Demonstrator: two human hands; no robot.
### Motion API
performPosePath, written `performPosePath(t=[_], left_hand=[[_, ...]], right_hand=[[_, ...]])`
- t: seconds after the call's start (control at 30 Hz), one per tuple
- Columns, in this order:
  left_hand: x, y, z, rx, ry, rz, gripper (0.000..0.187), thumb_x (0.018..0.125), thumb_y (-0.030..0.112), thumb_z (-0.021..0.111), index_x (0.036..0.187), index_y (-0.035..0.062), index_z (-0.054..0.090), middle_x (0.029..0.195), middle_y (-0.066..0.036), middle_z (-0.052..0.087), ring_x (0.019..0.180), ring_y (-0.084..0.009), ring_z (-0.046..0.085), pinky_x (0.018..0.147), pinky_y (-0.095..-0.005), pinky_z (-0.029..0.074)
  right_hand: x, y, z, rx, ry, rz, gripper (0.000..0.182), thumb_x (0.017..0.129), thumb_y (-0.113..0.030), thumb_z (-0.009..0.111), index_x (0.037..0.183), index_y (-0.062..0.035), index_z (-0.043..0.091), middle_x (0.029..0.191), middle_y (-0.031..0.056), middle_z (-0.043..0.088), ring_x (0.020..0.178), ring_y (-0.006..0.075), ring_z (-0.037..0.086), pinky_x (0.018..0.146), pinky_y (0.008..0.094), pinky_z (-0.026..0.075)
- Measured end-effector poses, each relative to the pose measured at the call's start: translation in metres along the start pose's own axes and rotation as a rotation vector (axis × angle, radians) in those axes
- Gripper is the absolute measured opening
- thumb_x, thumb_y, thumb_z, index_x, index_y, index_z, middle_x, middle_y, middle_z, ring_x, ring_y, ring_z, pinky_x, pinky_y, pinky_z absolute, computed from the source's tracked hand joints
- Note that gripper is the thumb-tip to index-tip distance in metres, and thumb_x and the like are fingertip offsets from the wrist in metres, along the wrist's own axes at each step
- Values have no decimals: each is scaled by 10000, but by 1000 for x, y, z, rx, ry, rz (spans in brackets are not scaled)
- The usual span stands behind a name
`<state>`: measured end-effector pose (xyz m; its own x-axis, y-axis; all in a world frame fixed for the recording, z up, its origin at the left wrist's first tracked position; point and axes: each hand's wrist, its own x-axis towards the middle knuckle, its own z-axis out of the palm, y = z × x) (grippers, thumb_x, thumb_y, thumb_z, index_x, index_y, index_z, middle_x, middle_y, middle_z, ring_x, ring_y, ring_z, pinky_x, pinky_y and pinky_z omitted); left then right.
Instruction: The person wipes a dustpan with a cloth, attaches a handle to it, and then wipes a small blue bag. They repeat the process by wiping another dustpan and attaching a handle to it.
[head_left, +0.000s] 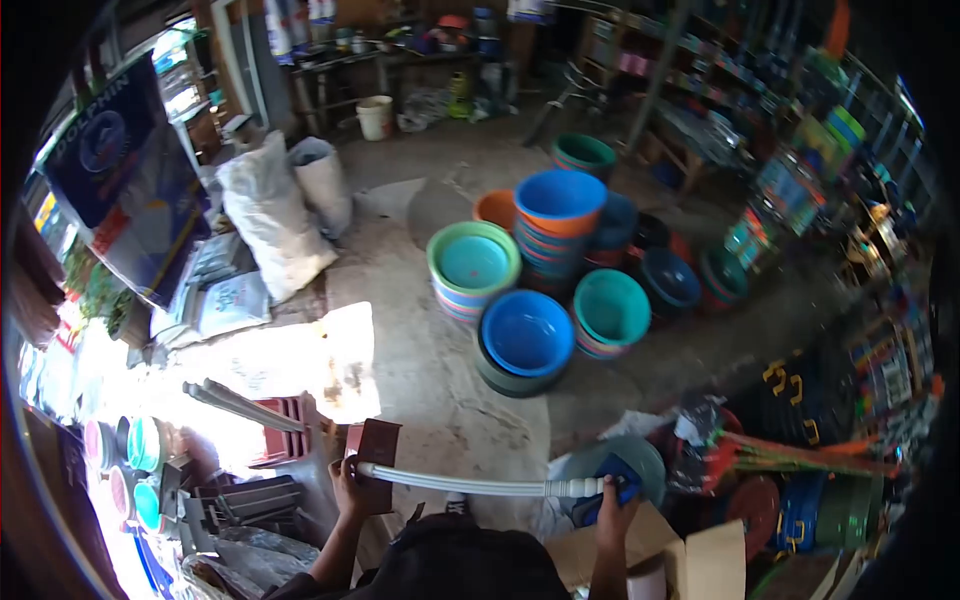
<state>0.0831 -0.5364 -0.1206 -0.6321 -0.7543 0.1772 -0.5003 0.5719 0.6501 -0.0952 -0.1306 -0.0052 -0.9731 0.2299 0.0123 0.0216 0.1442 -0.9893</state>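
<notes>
A long white fluted pole (pixel 470 482) lies roughly level across the front of my body. My left hand (pixel 347 488) is closed round its left end, beside a dark red box-like piece (pixel 375 450). At the pole's right end, my right hand (pixel 614 510) grips a dark blue cloth (pixel 622 474) against the knobbed tip. Behind the cloth is a round grey-green basin (pixel 648 462). An open cardboard box (pixel 712 560) stands below my right hand.
Stacks of coloured basins (pixel 528 332) stand on the floor ahead. White sacks (pixel 268 215) lean at the left, near a hanging banner (pixel 125 165). White poles (pixel 240 405) and a red plastic piece (pixel 280 432) are at the lower left. Bundled goods crowd the right side.
</notes>
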Motion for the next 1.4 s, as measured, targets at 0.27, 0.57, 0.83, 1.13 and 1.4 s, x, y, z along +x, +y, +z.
performPosePath(t=[0.27,0.57,0.83,1.13,1.4], left_hand=[[98,-25,-11,73,146,-237,386,761,63,643,1139,89,567,1097,-188,495,1006,-389,537,850,-454,470],[258,-75,42,173,340,-468,404,736,10,607,1133,75,572,1088,-204,504,997,-400,544,853,-451,472],[408,-76,30,66,609,-742,483,703,-50,597,1173,51,551,1096,-202,485,1013,-372,546,881,-413,469],[431,-124,15,67,985,-1254,561,728,168,743,1217,-3,529,1147,-190,513,1038,-330,552,918,-384,453],[471,-245,5,-119,1253,-1385,440,780,246,725,1112,5,564,1094,-191,526,997,-337,563,889,-415,458]], right_hand=[[98,-26,174,184,-305,69,417,800,-92,756,1157,-28,549,1048,49,583,969,167,563,838,324,475],[245,-12,475,-15,-479,-117,394,832,-103,712,1177,-1,550,1036,72,611,946,193,587,873,335,475],[355,-95,753,83,-981,-424,226,851,-107,675,1037,-8,592,957,49,610,865,154,581,777,320,480],[247,-259,934,338,-1791,-159,204,846,-66,640,1025,-23,553,950,78,617,878,154,581,805,309,480],[93,-241,1123,574,-1771,-599,119,836,-124,601,911,-32,609,949,111,613,884,232,586,829,379,470]])
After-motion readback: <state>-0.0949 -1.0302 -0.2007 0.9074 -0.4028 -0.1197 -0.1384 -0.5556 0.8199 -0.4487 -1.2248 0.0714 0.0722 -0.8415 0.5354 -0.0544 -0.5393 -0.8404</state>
